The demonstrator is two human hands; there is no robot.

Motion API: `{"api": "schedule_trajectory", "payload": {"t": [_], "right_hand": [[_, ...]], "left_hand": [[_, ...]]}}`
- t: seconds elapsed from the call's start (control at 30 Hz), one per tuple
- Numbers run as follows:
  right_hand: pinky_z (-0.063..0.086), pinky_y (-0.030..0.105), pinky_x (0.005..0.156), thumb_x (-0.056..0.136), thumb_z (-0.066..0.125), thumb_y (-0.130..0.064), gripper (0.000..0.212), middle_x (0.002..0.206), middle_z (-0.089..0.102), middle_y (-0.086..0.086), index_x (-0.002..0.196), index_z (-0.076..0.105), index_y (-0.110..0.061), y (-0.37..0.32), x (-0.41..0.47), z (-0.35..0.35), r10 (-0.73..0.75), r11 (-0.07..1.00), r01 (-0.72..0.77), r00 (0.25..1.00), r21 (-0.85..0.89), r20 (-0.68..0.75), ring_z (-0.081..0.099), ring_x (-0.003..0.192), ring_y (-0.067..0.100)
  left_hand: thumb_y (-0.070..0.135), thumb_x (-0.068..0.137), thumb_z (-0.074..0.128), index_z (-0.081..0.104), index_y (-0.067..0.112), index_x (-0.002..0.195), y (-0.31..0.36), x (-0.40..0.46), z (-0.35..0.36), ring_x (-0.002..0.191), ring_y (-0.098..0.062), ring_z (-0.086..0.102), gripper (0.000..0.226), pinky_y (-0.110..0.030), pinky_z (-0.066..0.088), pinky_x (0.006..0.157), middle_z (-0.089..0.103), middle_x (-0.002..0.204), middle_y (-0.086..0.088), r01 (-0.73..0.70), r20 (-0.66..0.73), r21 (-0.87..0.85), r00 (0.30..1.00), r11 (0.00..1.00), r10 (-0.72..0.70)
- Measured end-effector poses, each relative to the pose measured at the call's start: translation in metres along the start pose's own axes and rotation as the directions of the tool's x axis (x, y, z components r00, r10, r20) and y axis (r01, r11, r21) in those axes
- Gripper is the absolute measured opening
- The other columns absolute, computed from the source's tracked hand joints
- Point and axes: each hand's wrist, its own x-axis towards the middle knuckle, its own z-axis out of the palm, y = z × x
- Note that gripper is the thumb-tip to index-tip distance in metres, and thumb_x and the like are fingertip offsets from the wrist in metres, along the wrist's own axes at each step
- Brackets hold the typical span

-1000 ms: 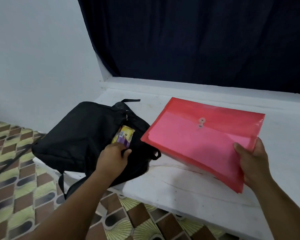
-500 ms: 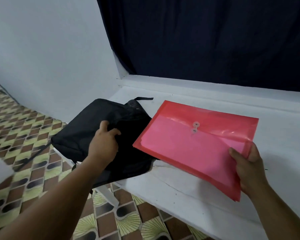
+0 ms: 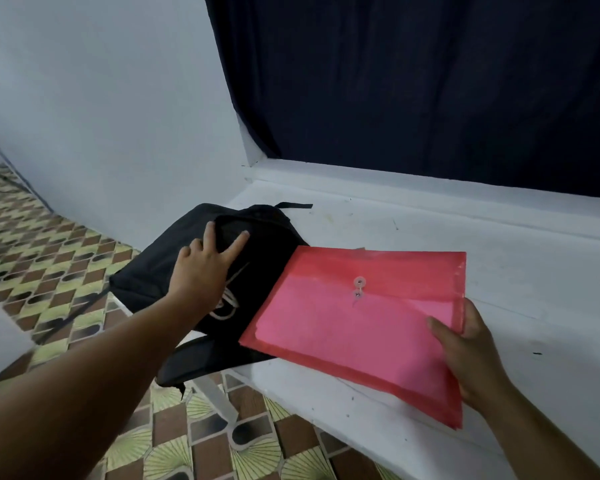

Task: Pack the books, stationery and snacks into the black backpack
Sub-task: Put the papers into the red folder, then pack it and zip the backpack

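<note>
Black backpack (image 3: pixel 257 258) lay on the white surface (image 3: pixel 499 237), hanging over its left edge. Left hand (image 3: pixel 201 271) on it, fingers (image 3: pixel 238 242) spread wide. Red folder (image 3: pixel 357 323) pinched at its right edge by right hand (image 3: pixel 471 362), overlapping backpack; bare surface far right.

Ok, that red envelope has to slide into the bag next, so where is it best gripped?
Probably at the near right corner, coming from the right, as the right hand holds it now: thumb on top, fingers beneath. The red envelope is flat, wide and thin, so a pinch at one end leaves its far left edge free to lead into the black backpack, which the left hand touches.
</note>
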Motion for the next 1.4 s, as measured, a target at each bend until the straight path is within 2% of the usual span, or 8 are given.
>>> {"api": "schedule_trajectory", "payload": {"t": [0.17, 0.3, 0.47, 0.63, 0.83, 1.03, 1.17, 1.4], "right_hand": [[0.056, 0.039, 0.075, 0.092, 0.062, -0.008, 0.032, 0.1, 0.072, -0.002, 0.114, 0.06, -0.031, -0.021, 0.001, 0.016, 0.012, 1.0, -0.011, 0.998, -0.021, 0.054, 0.069, 0.09, 0.023], [0.055, 0.036, 0.073, 0.092, 0.061, -0.007, 0.031, 0.096, 0.072, -0.001, 0.11, 0.06, -0.031, -0.043, 0.007, 0.021, 0.006, 0.997, -0.001, 0.998, -0.078, 0.063, 0.069, 0.085, 0.022], [0.057, 0.039, 0.078, 0.092, 0.06, -0.009, 0.036, 0.098, 0.071, -0.007, 0.116, 0.059, -0.036, -0.062, 0.012, 0.027, -0.021, 0.992, 0.031, 0.997, -0.125, 0.08, 0.069, 0.088, 0.019], [0.058, 0.046, 0.082, 0.091, 0.061, -0.011, 0.031, 0.097, 0.071, -0.005, 0.108, 0.06, -0.038, -0.062, 0.016, 0.032, 0.004, 0.99, 0.008, 0.996, -0.142, 0.086, 0.069, 0.089, 0.022], [0.058, 0.051, 0.083, 0.089, 0.064, -0.008, 0.035, 0.097, 0.072, -0.004, 0.105, 0.061, -0.039, -0.068, 0.022, 0.033, 0.001, 0.986, 0.014, 0.996, -0.164, 0.093, 0.07, 0.089, 0.025], [0.057, 0.051, 0.084, 0.091, 0.063, -0.008, 0.034, 0.098, 0.072, -0.003, 0.107, 0.061, -0.038, -0.076, 0.028, 0.029, 0.005, 0.988, 0.016, 0.991, -0.155, 0.131, 0.069, 0.09, 0.026], [0.058, 0.048, 0.083, 0.092, 0.062, -0.009, 0.034, 0.099, 0.071, -0.003, 0.109, 0.06, -0.038, -0.074, 0.029, 0.026, 0.02, 0.986, 0.002, 0.991, -0.164, 0.131, 0.069, 0.09, 0.024], [0.059, 0.045, 0.08, 0.092, 0.063, -0.01, 0.036, 0.097, 0.072, -0.006, 0.11, 0.06, -0.04, -0.063, 0.031, 0.017, 0.06, 0.982, -0.037, 0.991, -0.185, 0.12, 0.07, 0.087, 0.02]], "left_hand": [[0.034, 0.1, 0.033, -0.006, 0.014, 0.16, 0.006, 0.0, 0.016, 0.154, -0.036, -0.009, 0.074, -0.051, -0.002, 0.123, -0.014, 0.167, -0.013, -0.169, 0.129, 0.043, 0.978, 0.985, 0.162], [0.063, 0.095, 0.043, 0.01, 0.014, 0.158, 0.006, 0.014, 0.023, 0.151, -0.036, 0.014, 0.087, -0.055, 0.019, 0.118, 0.007, 0.166, -0.012, -0.036, 0.186, -0.053, 0.981, 0.998, 0.045], [0.041, 0.091, 0.057, 0.038, 0.017, 0.12, -0.001, 0.037, 0.016, 0.105, -0.03, 0.052, 0.042, -0.044, 0.045, 0.089, 0.056, 0.118, -0.009, -0.061, 0.031, -0.002, 0.998, 0.998, 0.061], [0.022, 0.085, 0.066, 0.026, 0.043, 0.148, -0.035, 0.045, 0.022, 0.093, -0.039, 0.059, 0.078, -0.04, 0.05, 0.064, 0.025, 0.149, -0.014, -0.204, 0.048, -0.24, 0.974, 0.949, 0.221], [0.031, 0.093, 0.051, 0.031, 0.052, 0.146, -0.006, 0.042, 0.019, 0.115, -0.04, 0.04, 0.061, -0.048, 0.046, 0.086, -0.007, 0.16, -0.012, -0.143, 0.228, -0.076, 0.961, 0.987, 0.157], [0.075, 0.075, 0.063, 0.053, 0.032, 0.14, 0.032, 0.047, 0.037, 0.122, -0.052, 0.032, 0.078, -0.065, 0.034, 0.096, 0.005, 0.155, -0.013, -0.02, 0.172, 0.073, 0.985, 0.997, 0.007], [0.044, 0.095, 0.052, 0.069, 0.021, 0.122, 0.049, 0.05, 0.038, 0.139, -0.064, 0.016, 0.04, -0.081, 0.013, 0.106, 0.015, 0.151, -0.022, -0.098, 0.145, 0.206, 0.987, 0.974, 0.069], [0.032, 0.099, 0.043, 0.065, 0.023, 0.128, 0.054, 0.048, 0.053, 0.148, -0.049, -0.016, 0.037, -0.072, 0.002, 0.113, -0.004, 0.162, -0.021, -0.159, 0.201, 0.168, 0.972, 0.973, 0.124]]}}
